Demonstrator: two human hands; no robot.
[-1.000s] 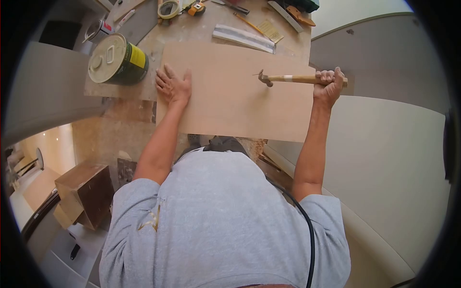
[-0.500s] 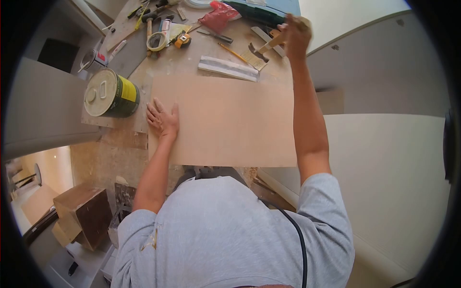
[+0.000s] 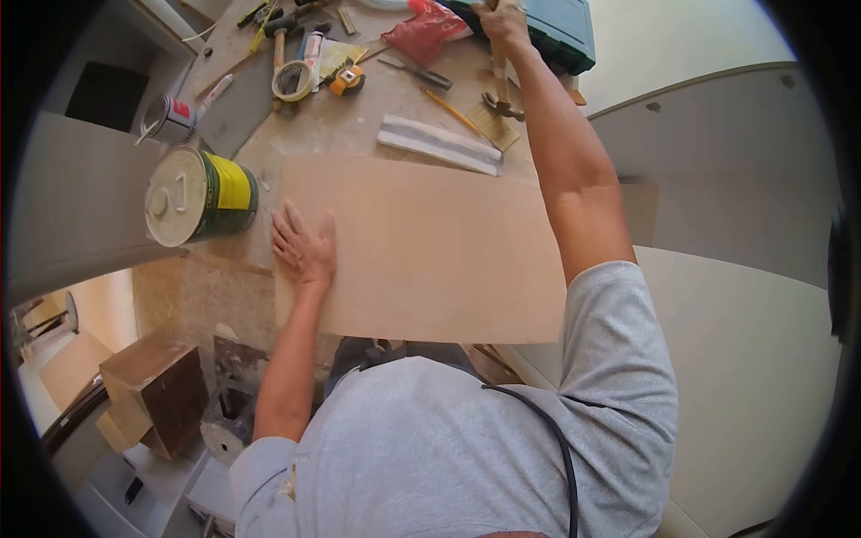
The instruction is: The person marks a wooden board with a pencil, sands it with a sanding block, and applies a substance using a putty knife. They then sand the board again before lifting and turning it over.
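Observation:
My left hand (image 3: 307, 251) lies flat, fingers spread, on the left part of a smooth, pale brown board (image 3: 430, 251). Far up near the back of the bench, my right hand (image 3: 504, 25) is closed around the wooden handle of a claw hammer (image 3: 504, 107). Its metal head points back toward me, close to a small yellowish paper piece (image 3: 494, 128). Between the board and the hammer lies a whitish strip with a grey band (image 3: 439, 143). A pencil (image 3: 448, 109) rests just beyond that strip.
Left of the board stands a green and yellow can (image 3: 202, 197), with a smaller tin (image 3: 169, 118) behind it. Across the bench lie a tape measure (image 3: 346, 79), masking tape roll (image 3: 292, 81), chisel-like tool (image 3: 415, 72), red bag (image 3: 426, 34) and green case (image 3: 560, 36).
My right hand has moved left and farther away, with the hammer in it; the head now hangs more directly below the hand. My left hand stays on the board. The view has shifted slightly.

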